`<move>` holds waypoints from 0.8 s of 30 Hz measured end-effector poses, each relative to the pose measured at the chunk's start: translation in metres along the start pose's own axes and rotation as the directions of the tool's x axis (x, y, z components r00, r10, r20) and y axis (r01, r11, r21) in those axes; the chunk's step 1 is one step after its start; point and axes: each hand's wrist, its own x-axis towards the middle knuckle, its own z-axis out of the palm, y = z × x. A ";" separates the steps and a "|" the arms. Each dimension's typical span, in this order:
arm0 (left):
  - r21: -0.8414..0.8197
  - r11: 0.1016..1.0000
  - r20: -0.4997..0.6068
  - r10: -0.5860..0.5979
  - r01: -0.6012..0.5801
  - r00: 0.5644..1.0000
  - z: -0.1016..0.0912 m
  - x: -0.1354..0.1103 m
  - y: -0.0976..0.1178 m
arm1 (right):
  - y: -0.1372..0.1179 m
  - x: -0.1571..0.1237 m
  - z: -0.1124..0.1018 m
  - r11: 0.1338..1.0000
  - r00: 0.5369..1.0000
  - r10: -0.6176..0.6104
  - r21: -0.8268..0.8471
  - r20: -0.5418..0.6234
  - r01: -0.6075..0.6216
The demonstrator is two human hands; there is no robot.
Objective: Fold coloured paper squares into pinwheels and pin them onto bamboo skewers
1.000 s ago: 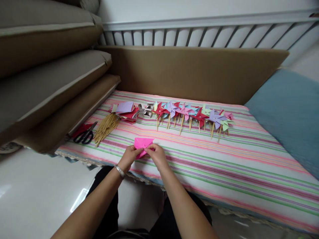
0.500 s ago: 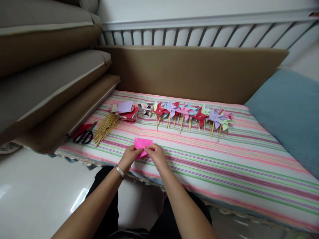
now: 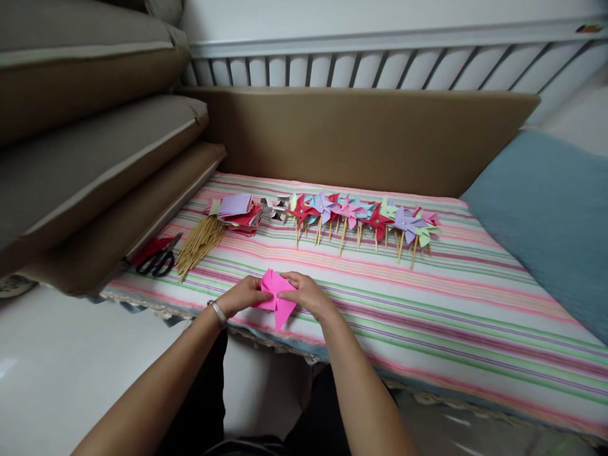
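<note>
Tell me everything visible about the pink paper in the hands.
The pink paper is a bright magenta sheet, thin and matte, partly folded, with creased flaps meeting near its middle and one pointed corner aimed toward the person. The left hand and right hand pinch it from either side, over the near edge of the striped cloth.

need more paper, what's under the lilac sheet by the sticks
A stack of red squares shows under the lilac sheet; whatever lies deeper in the pile is covered.
</note>
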 end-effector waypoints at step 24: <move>-0.545 0.832 -0.086 0.071 -0.106 0.994 0.011 0.063 0.023 | -0.006 0.048 -0.001 0.899 0.787 0.042 0.367 -0.616 0.239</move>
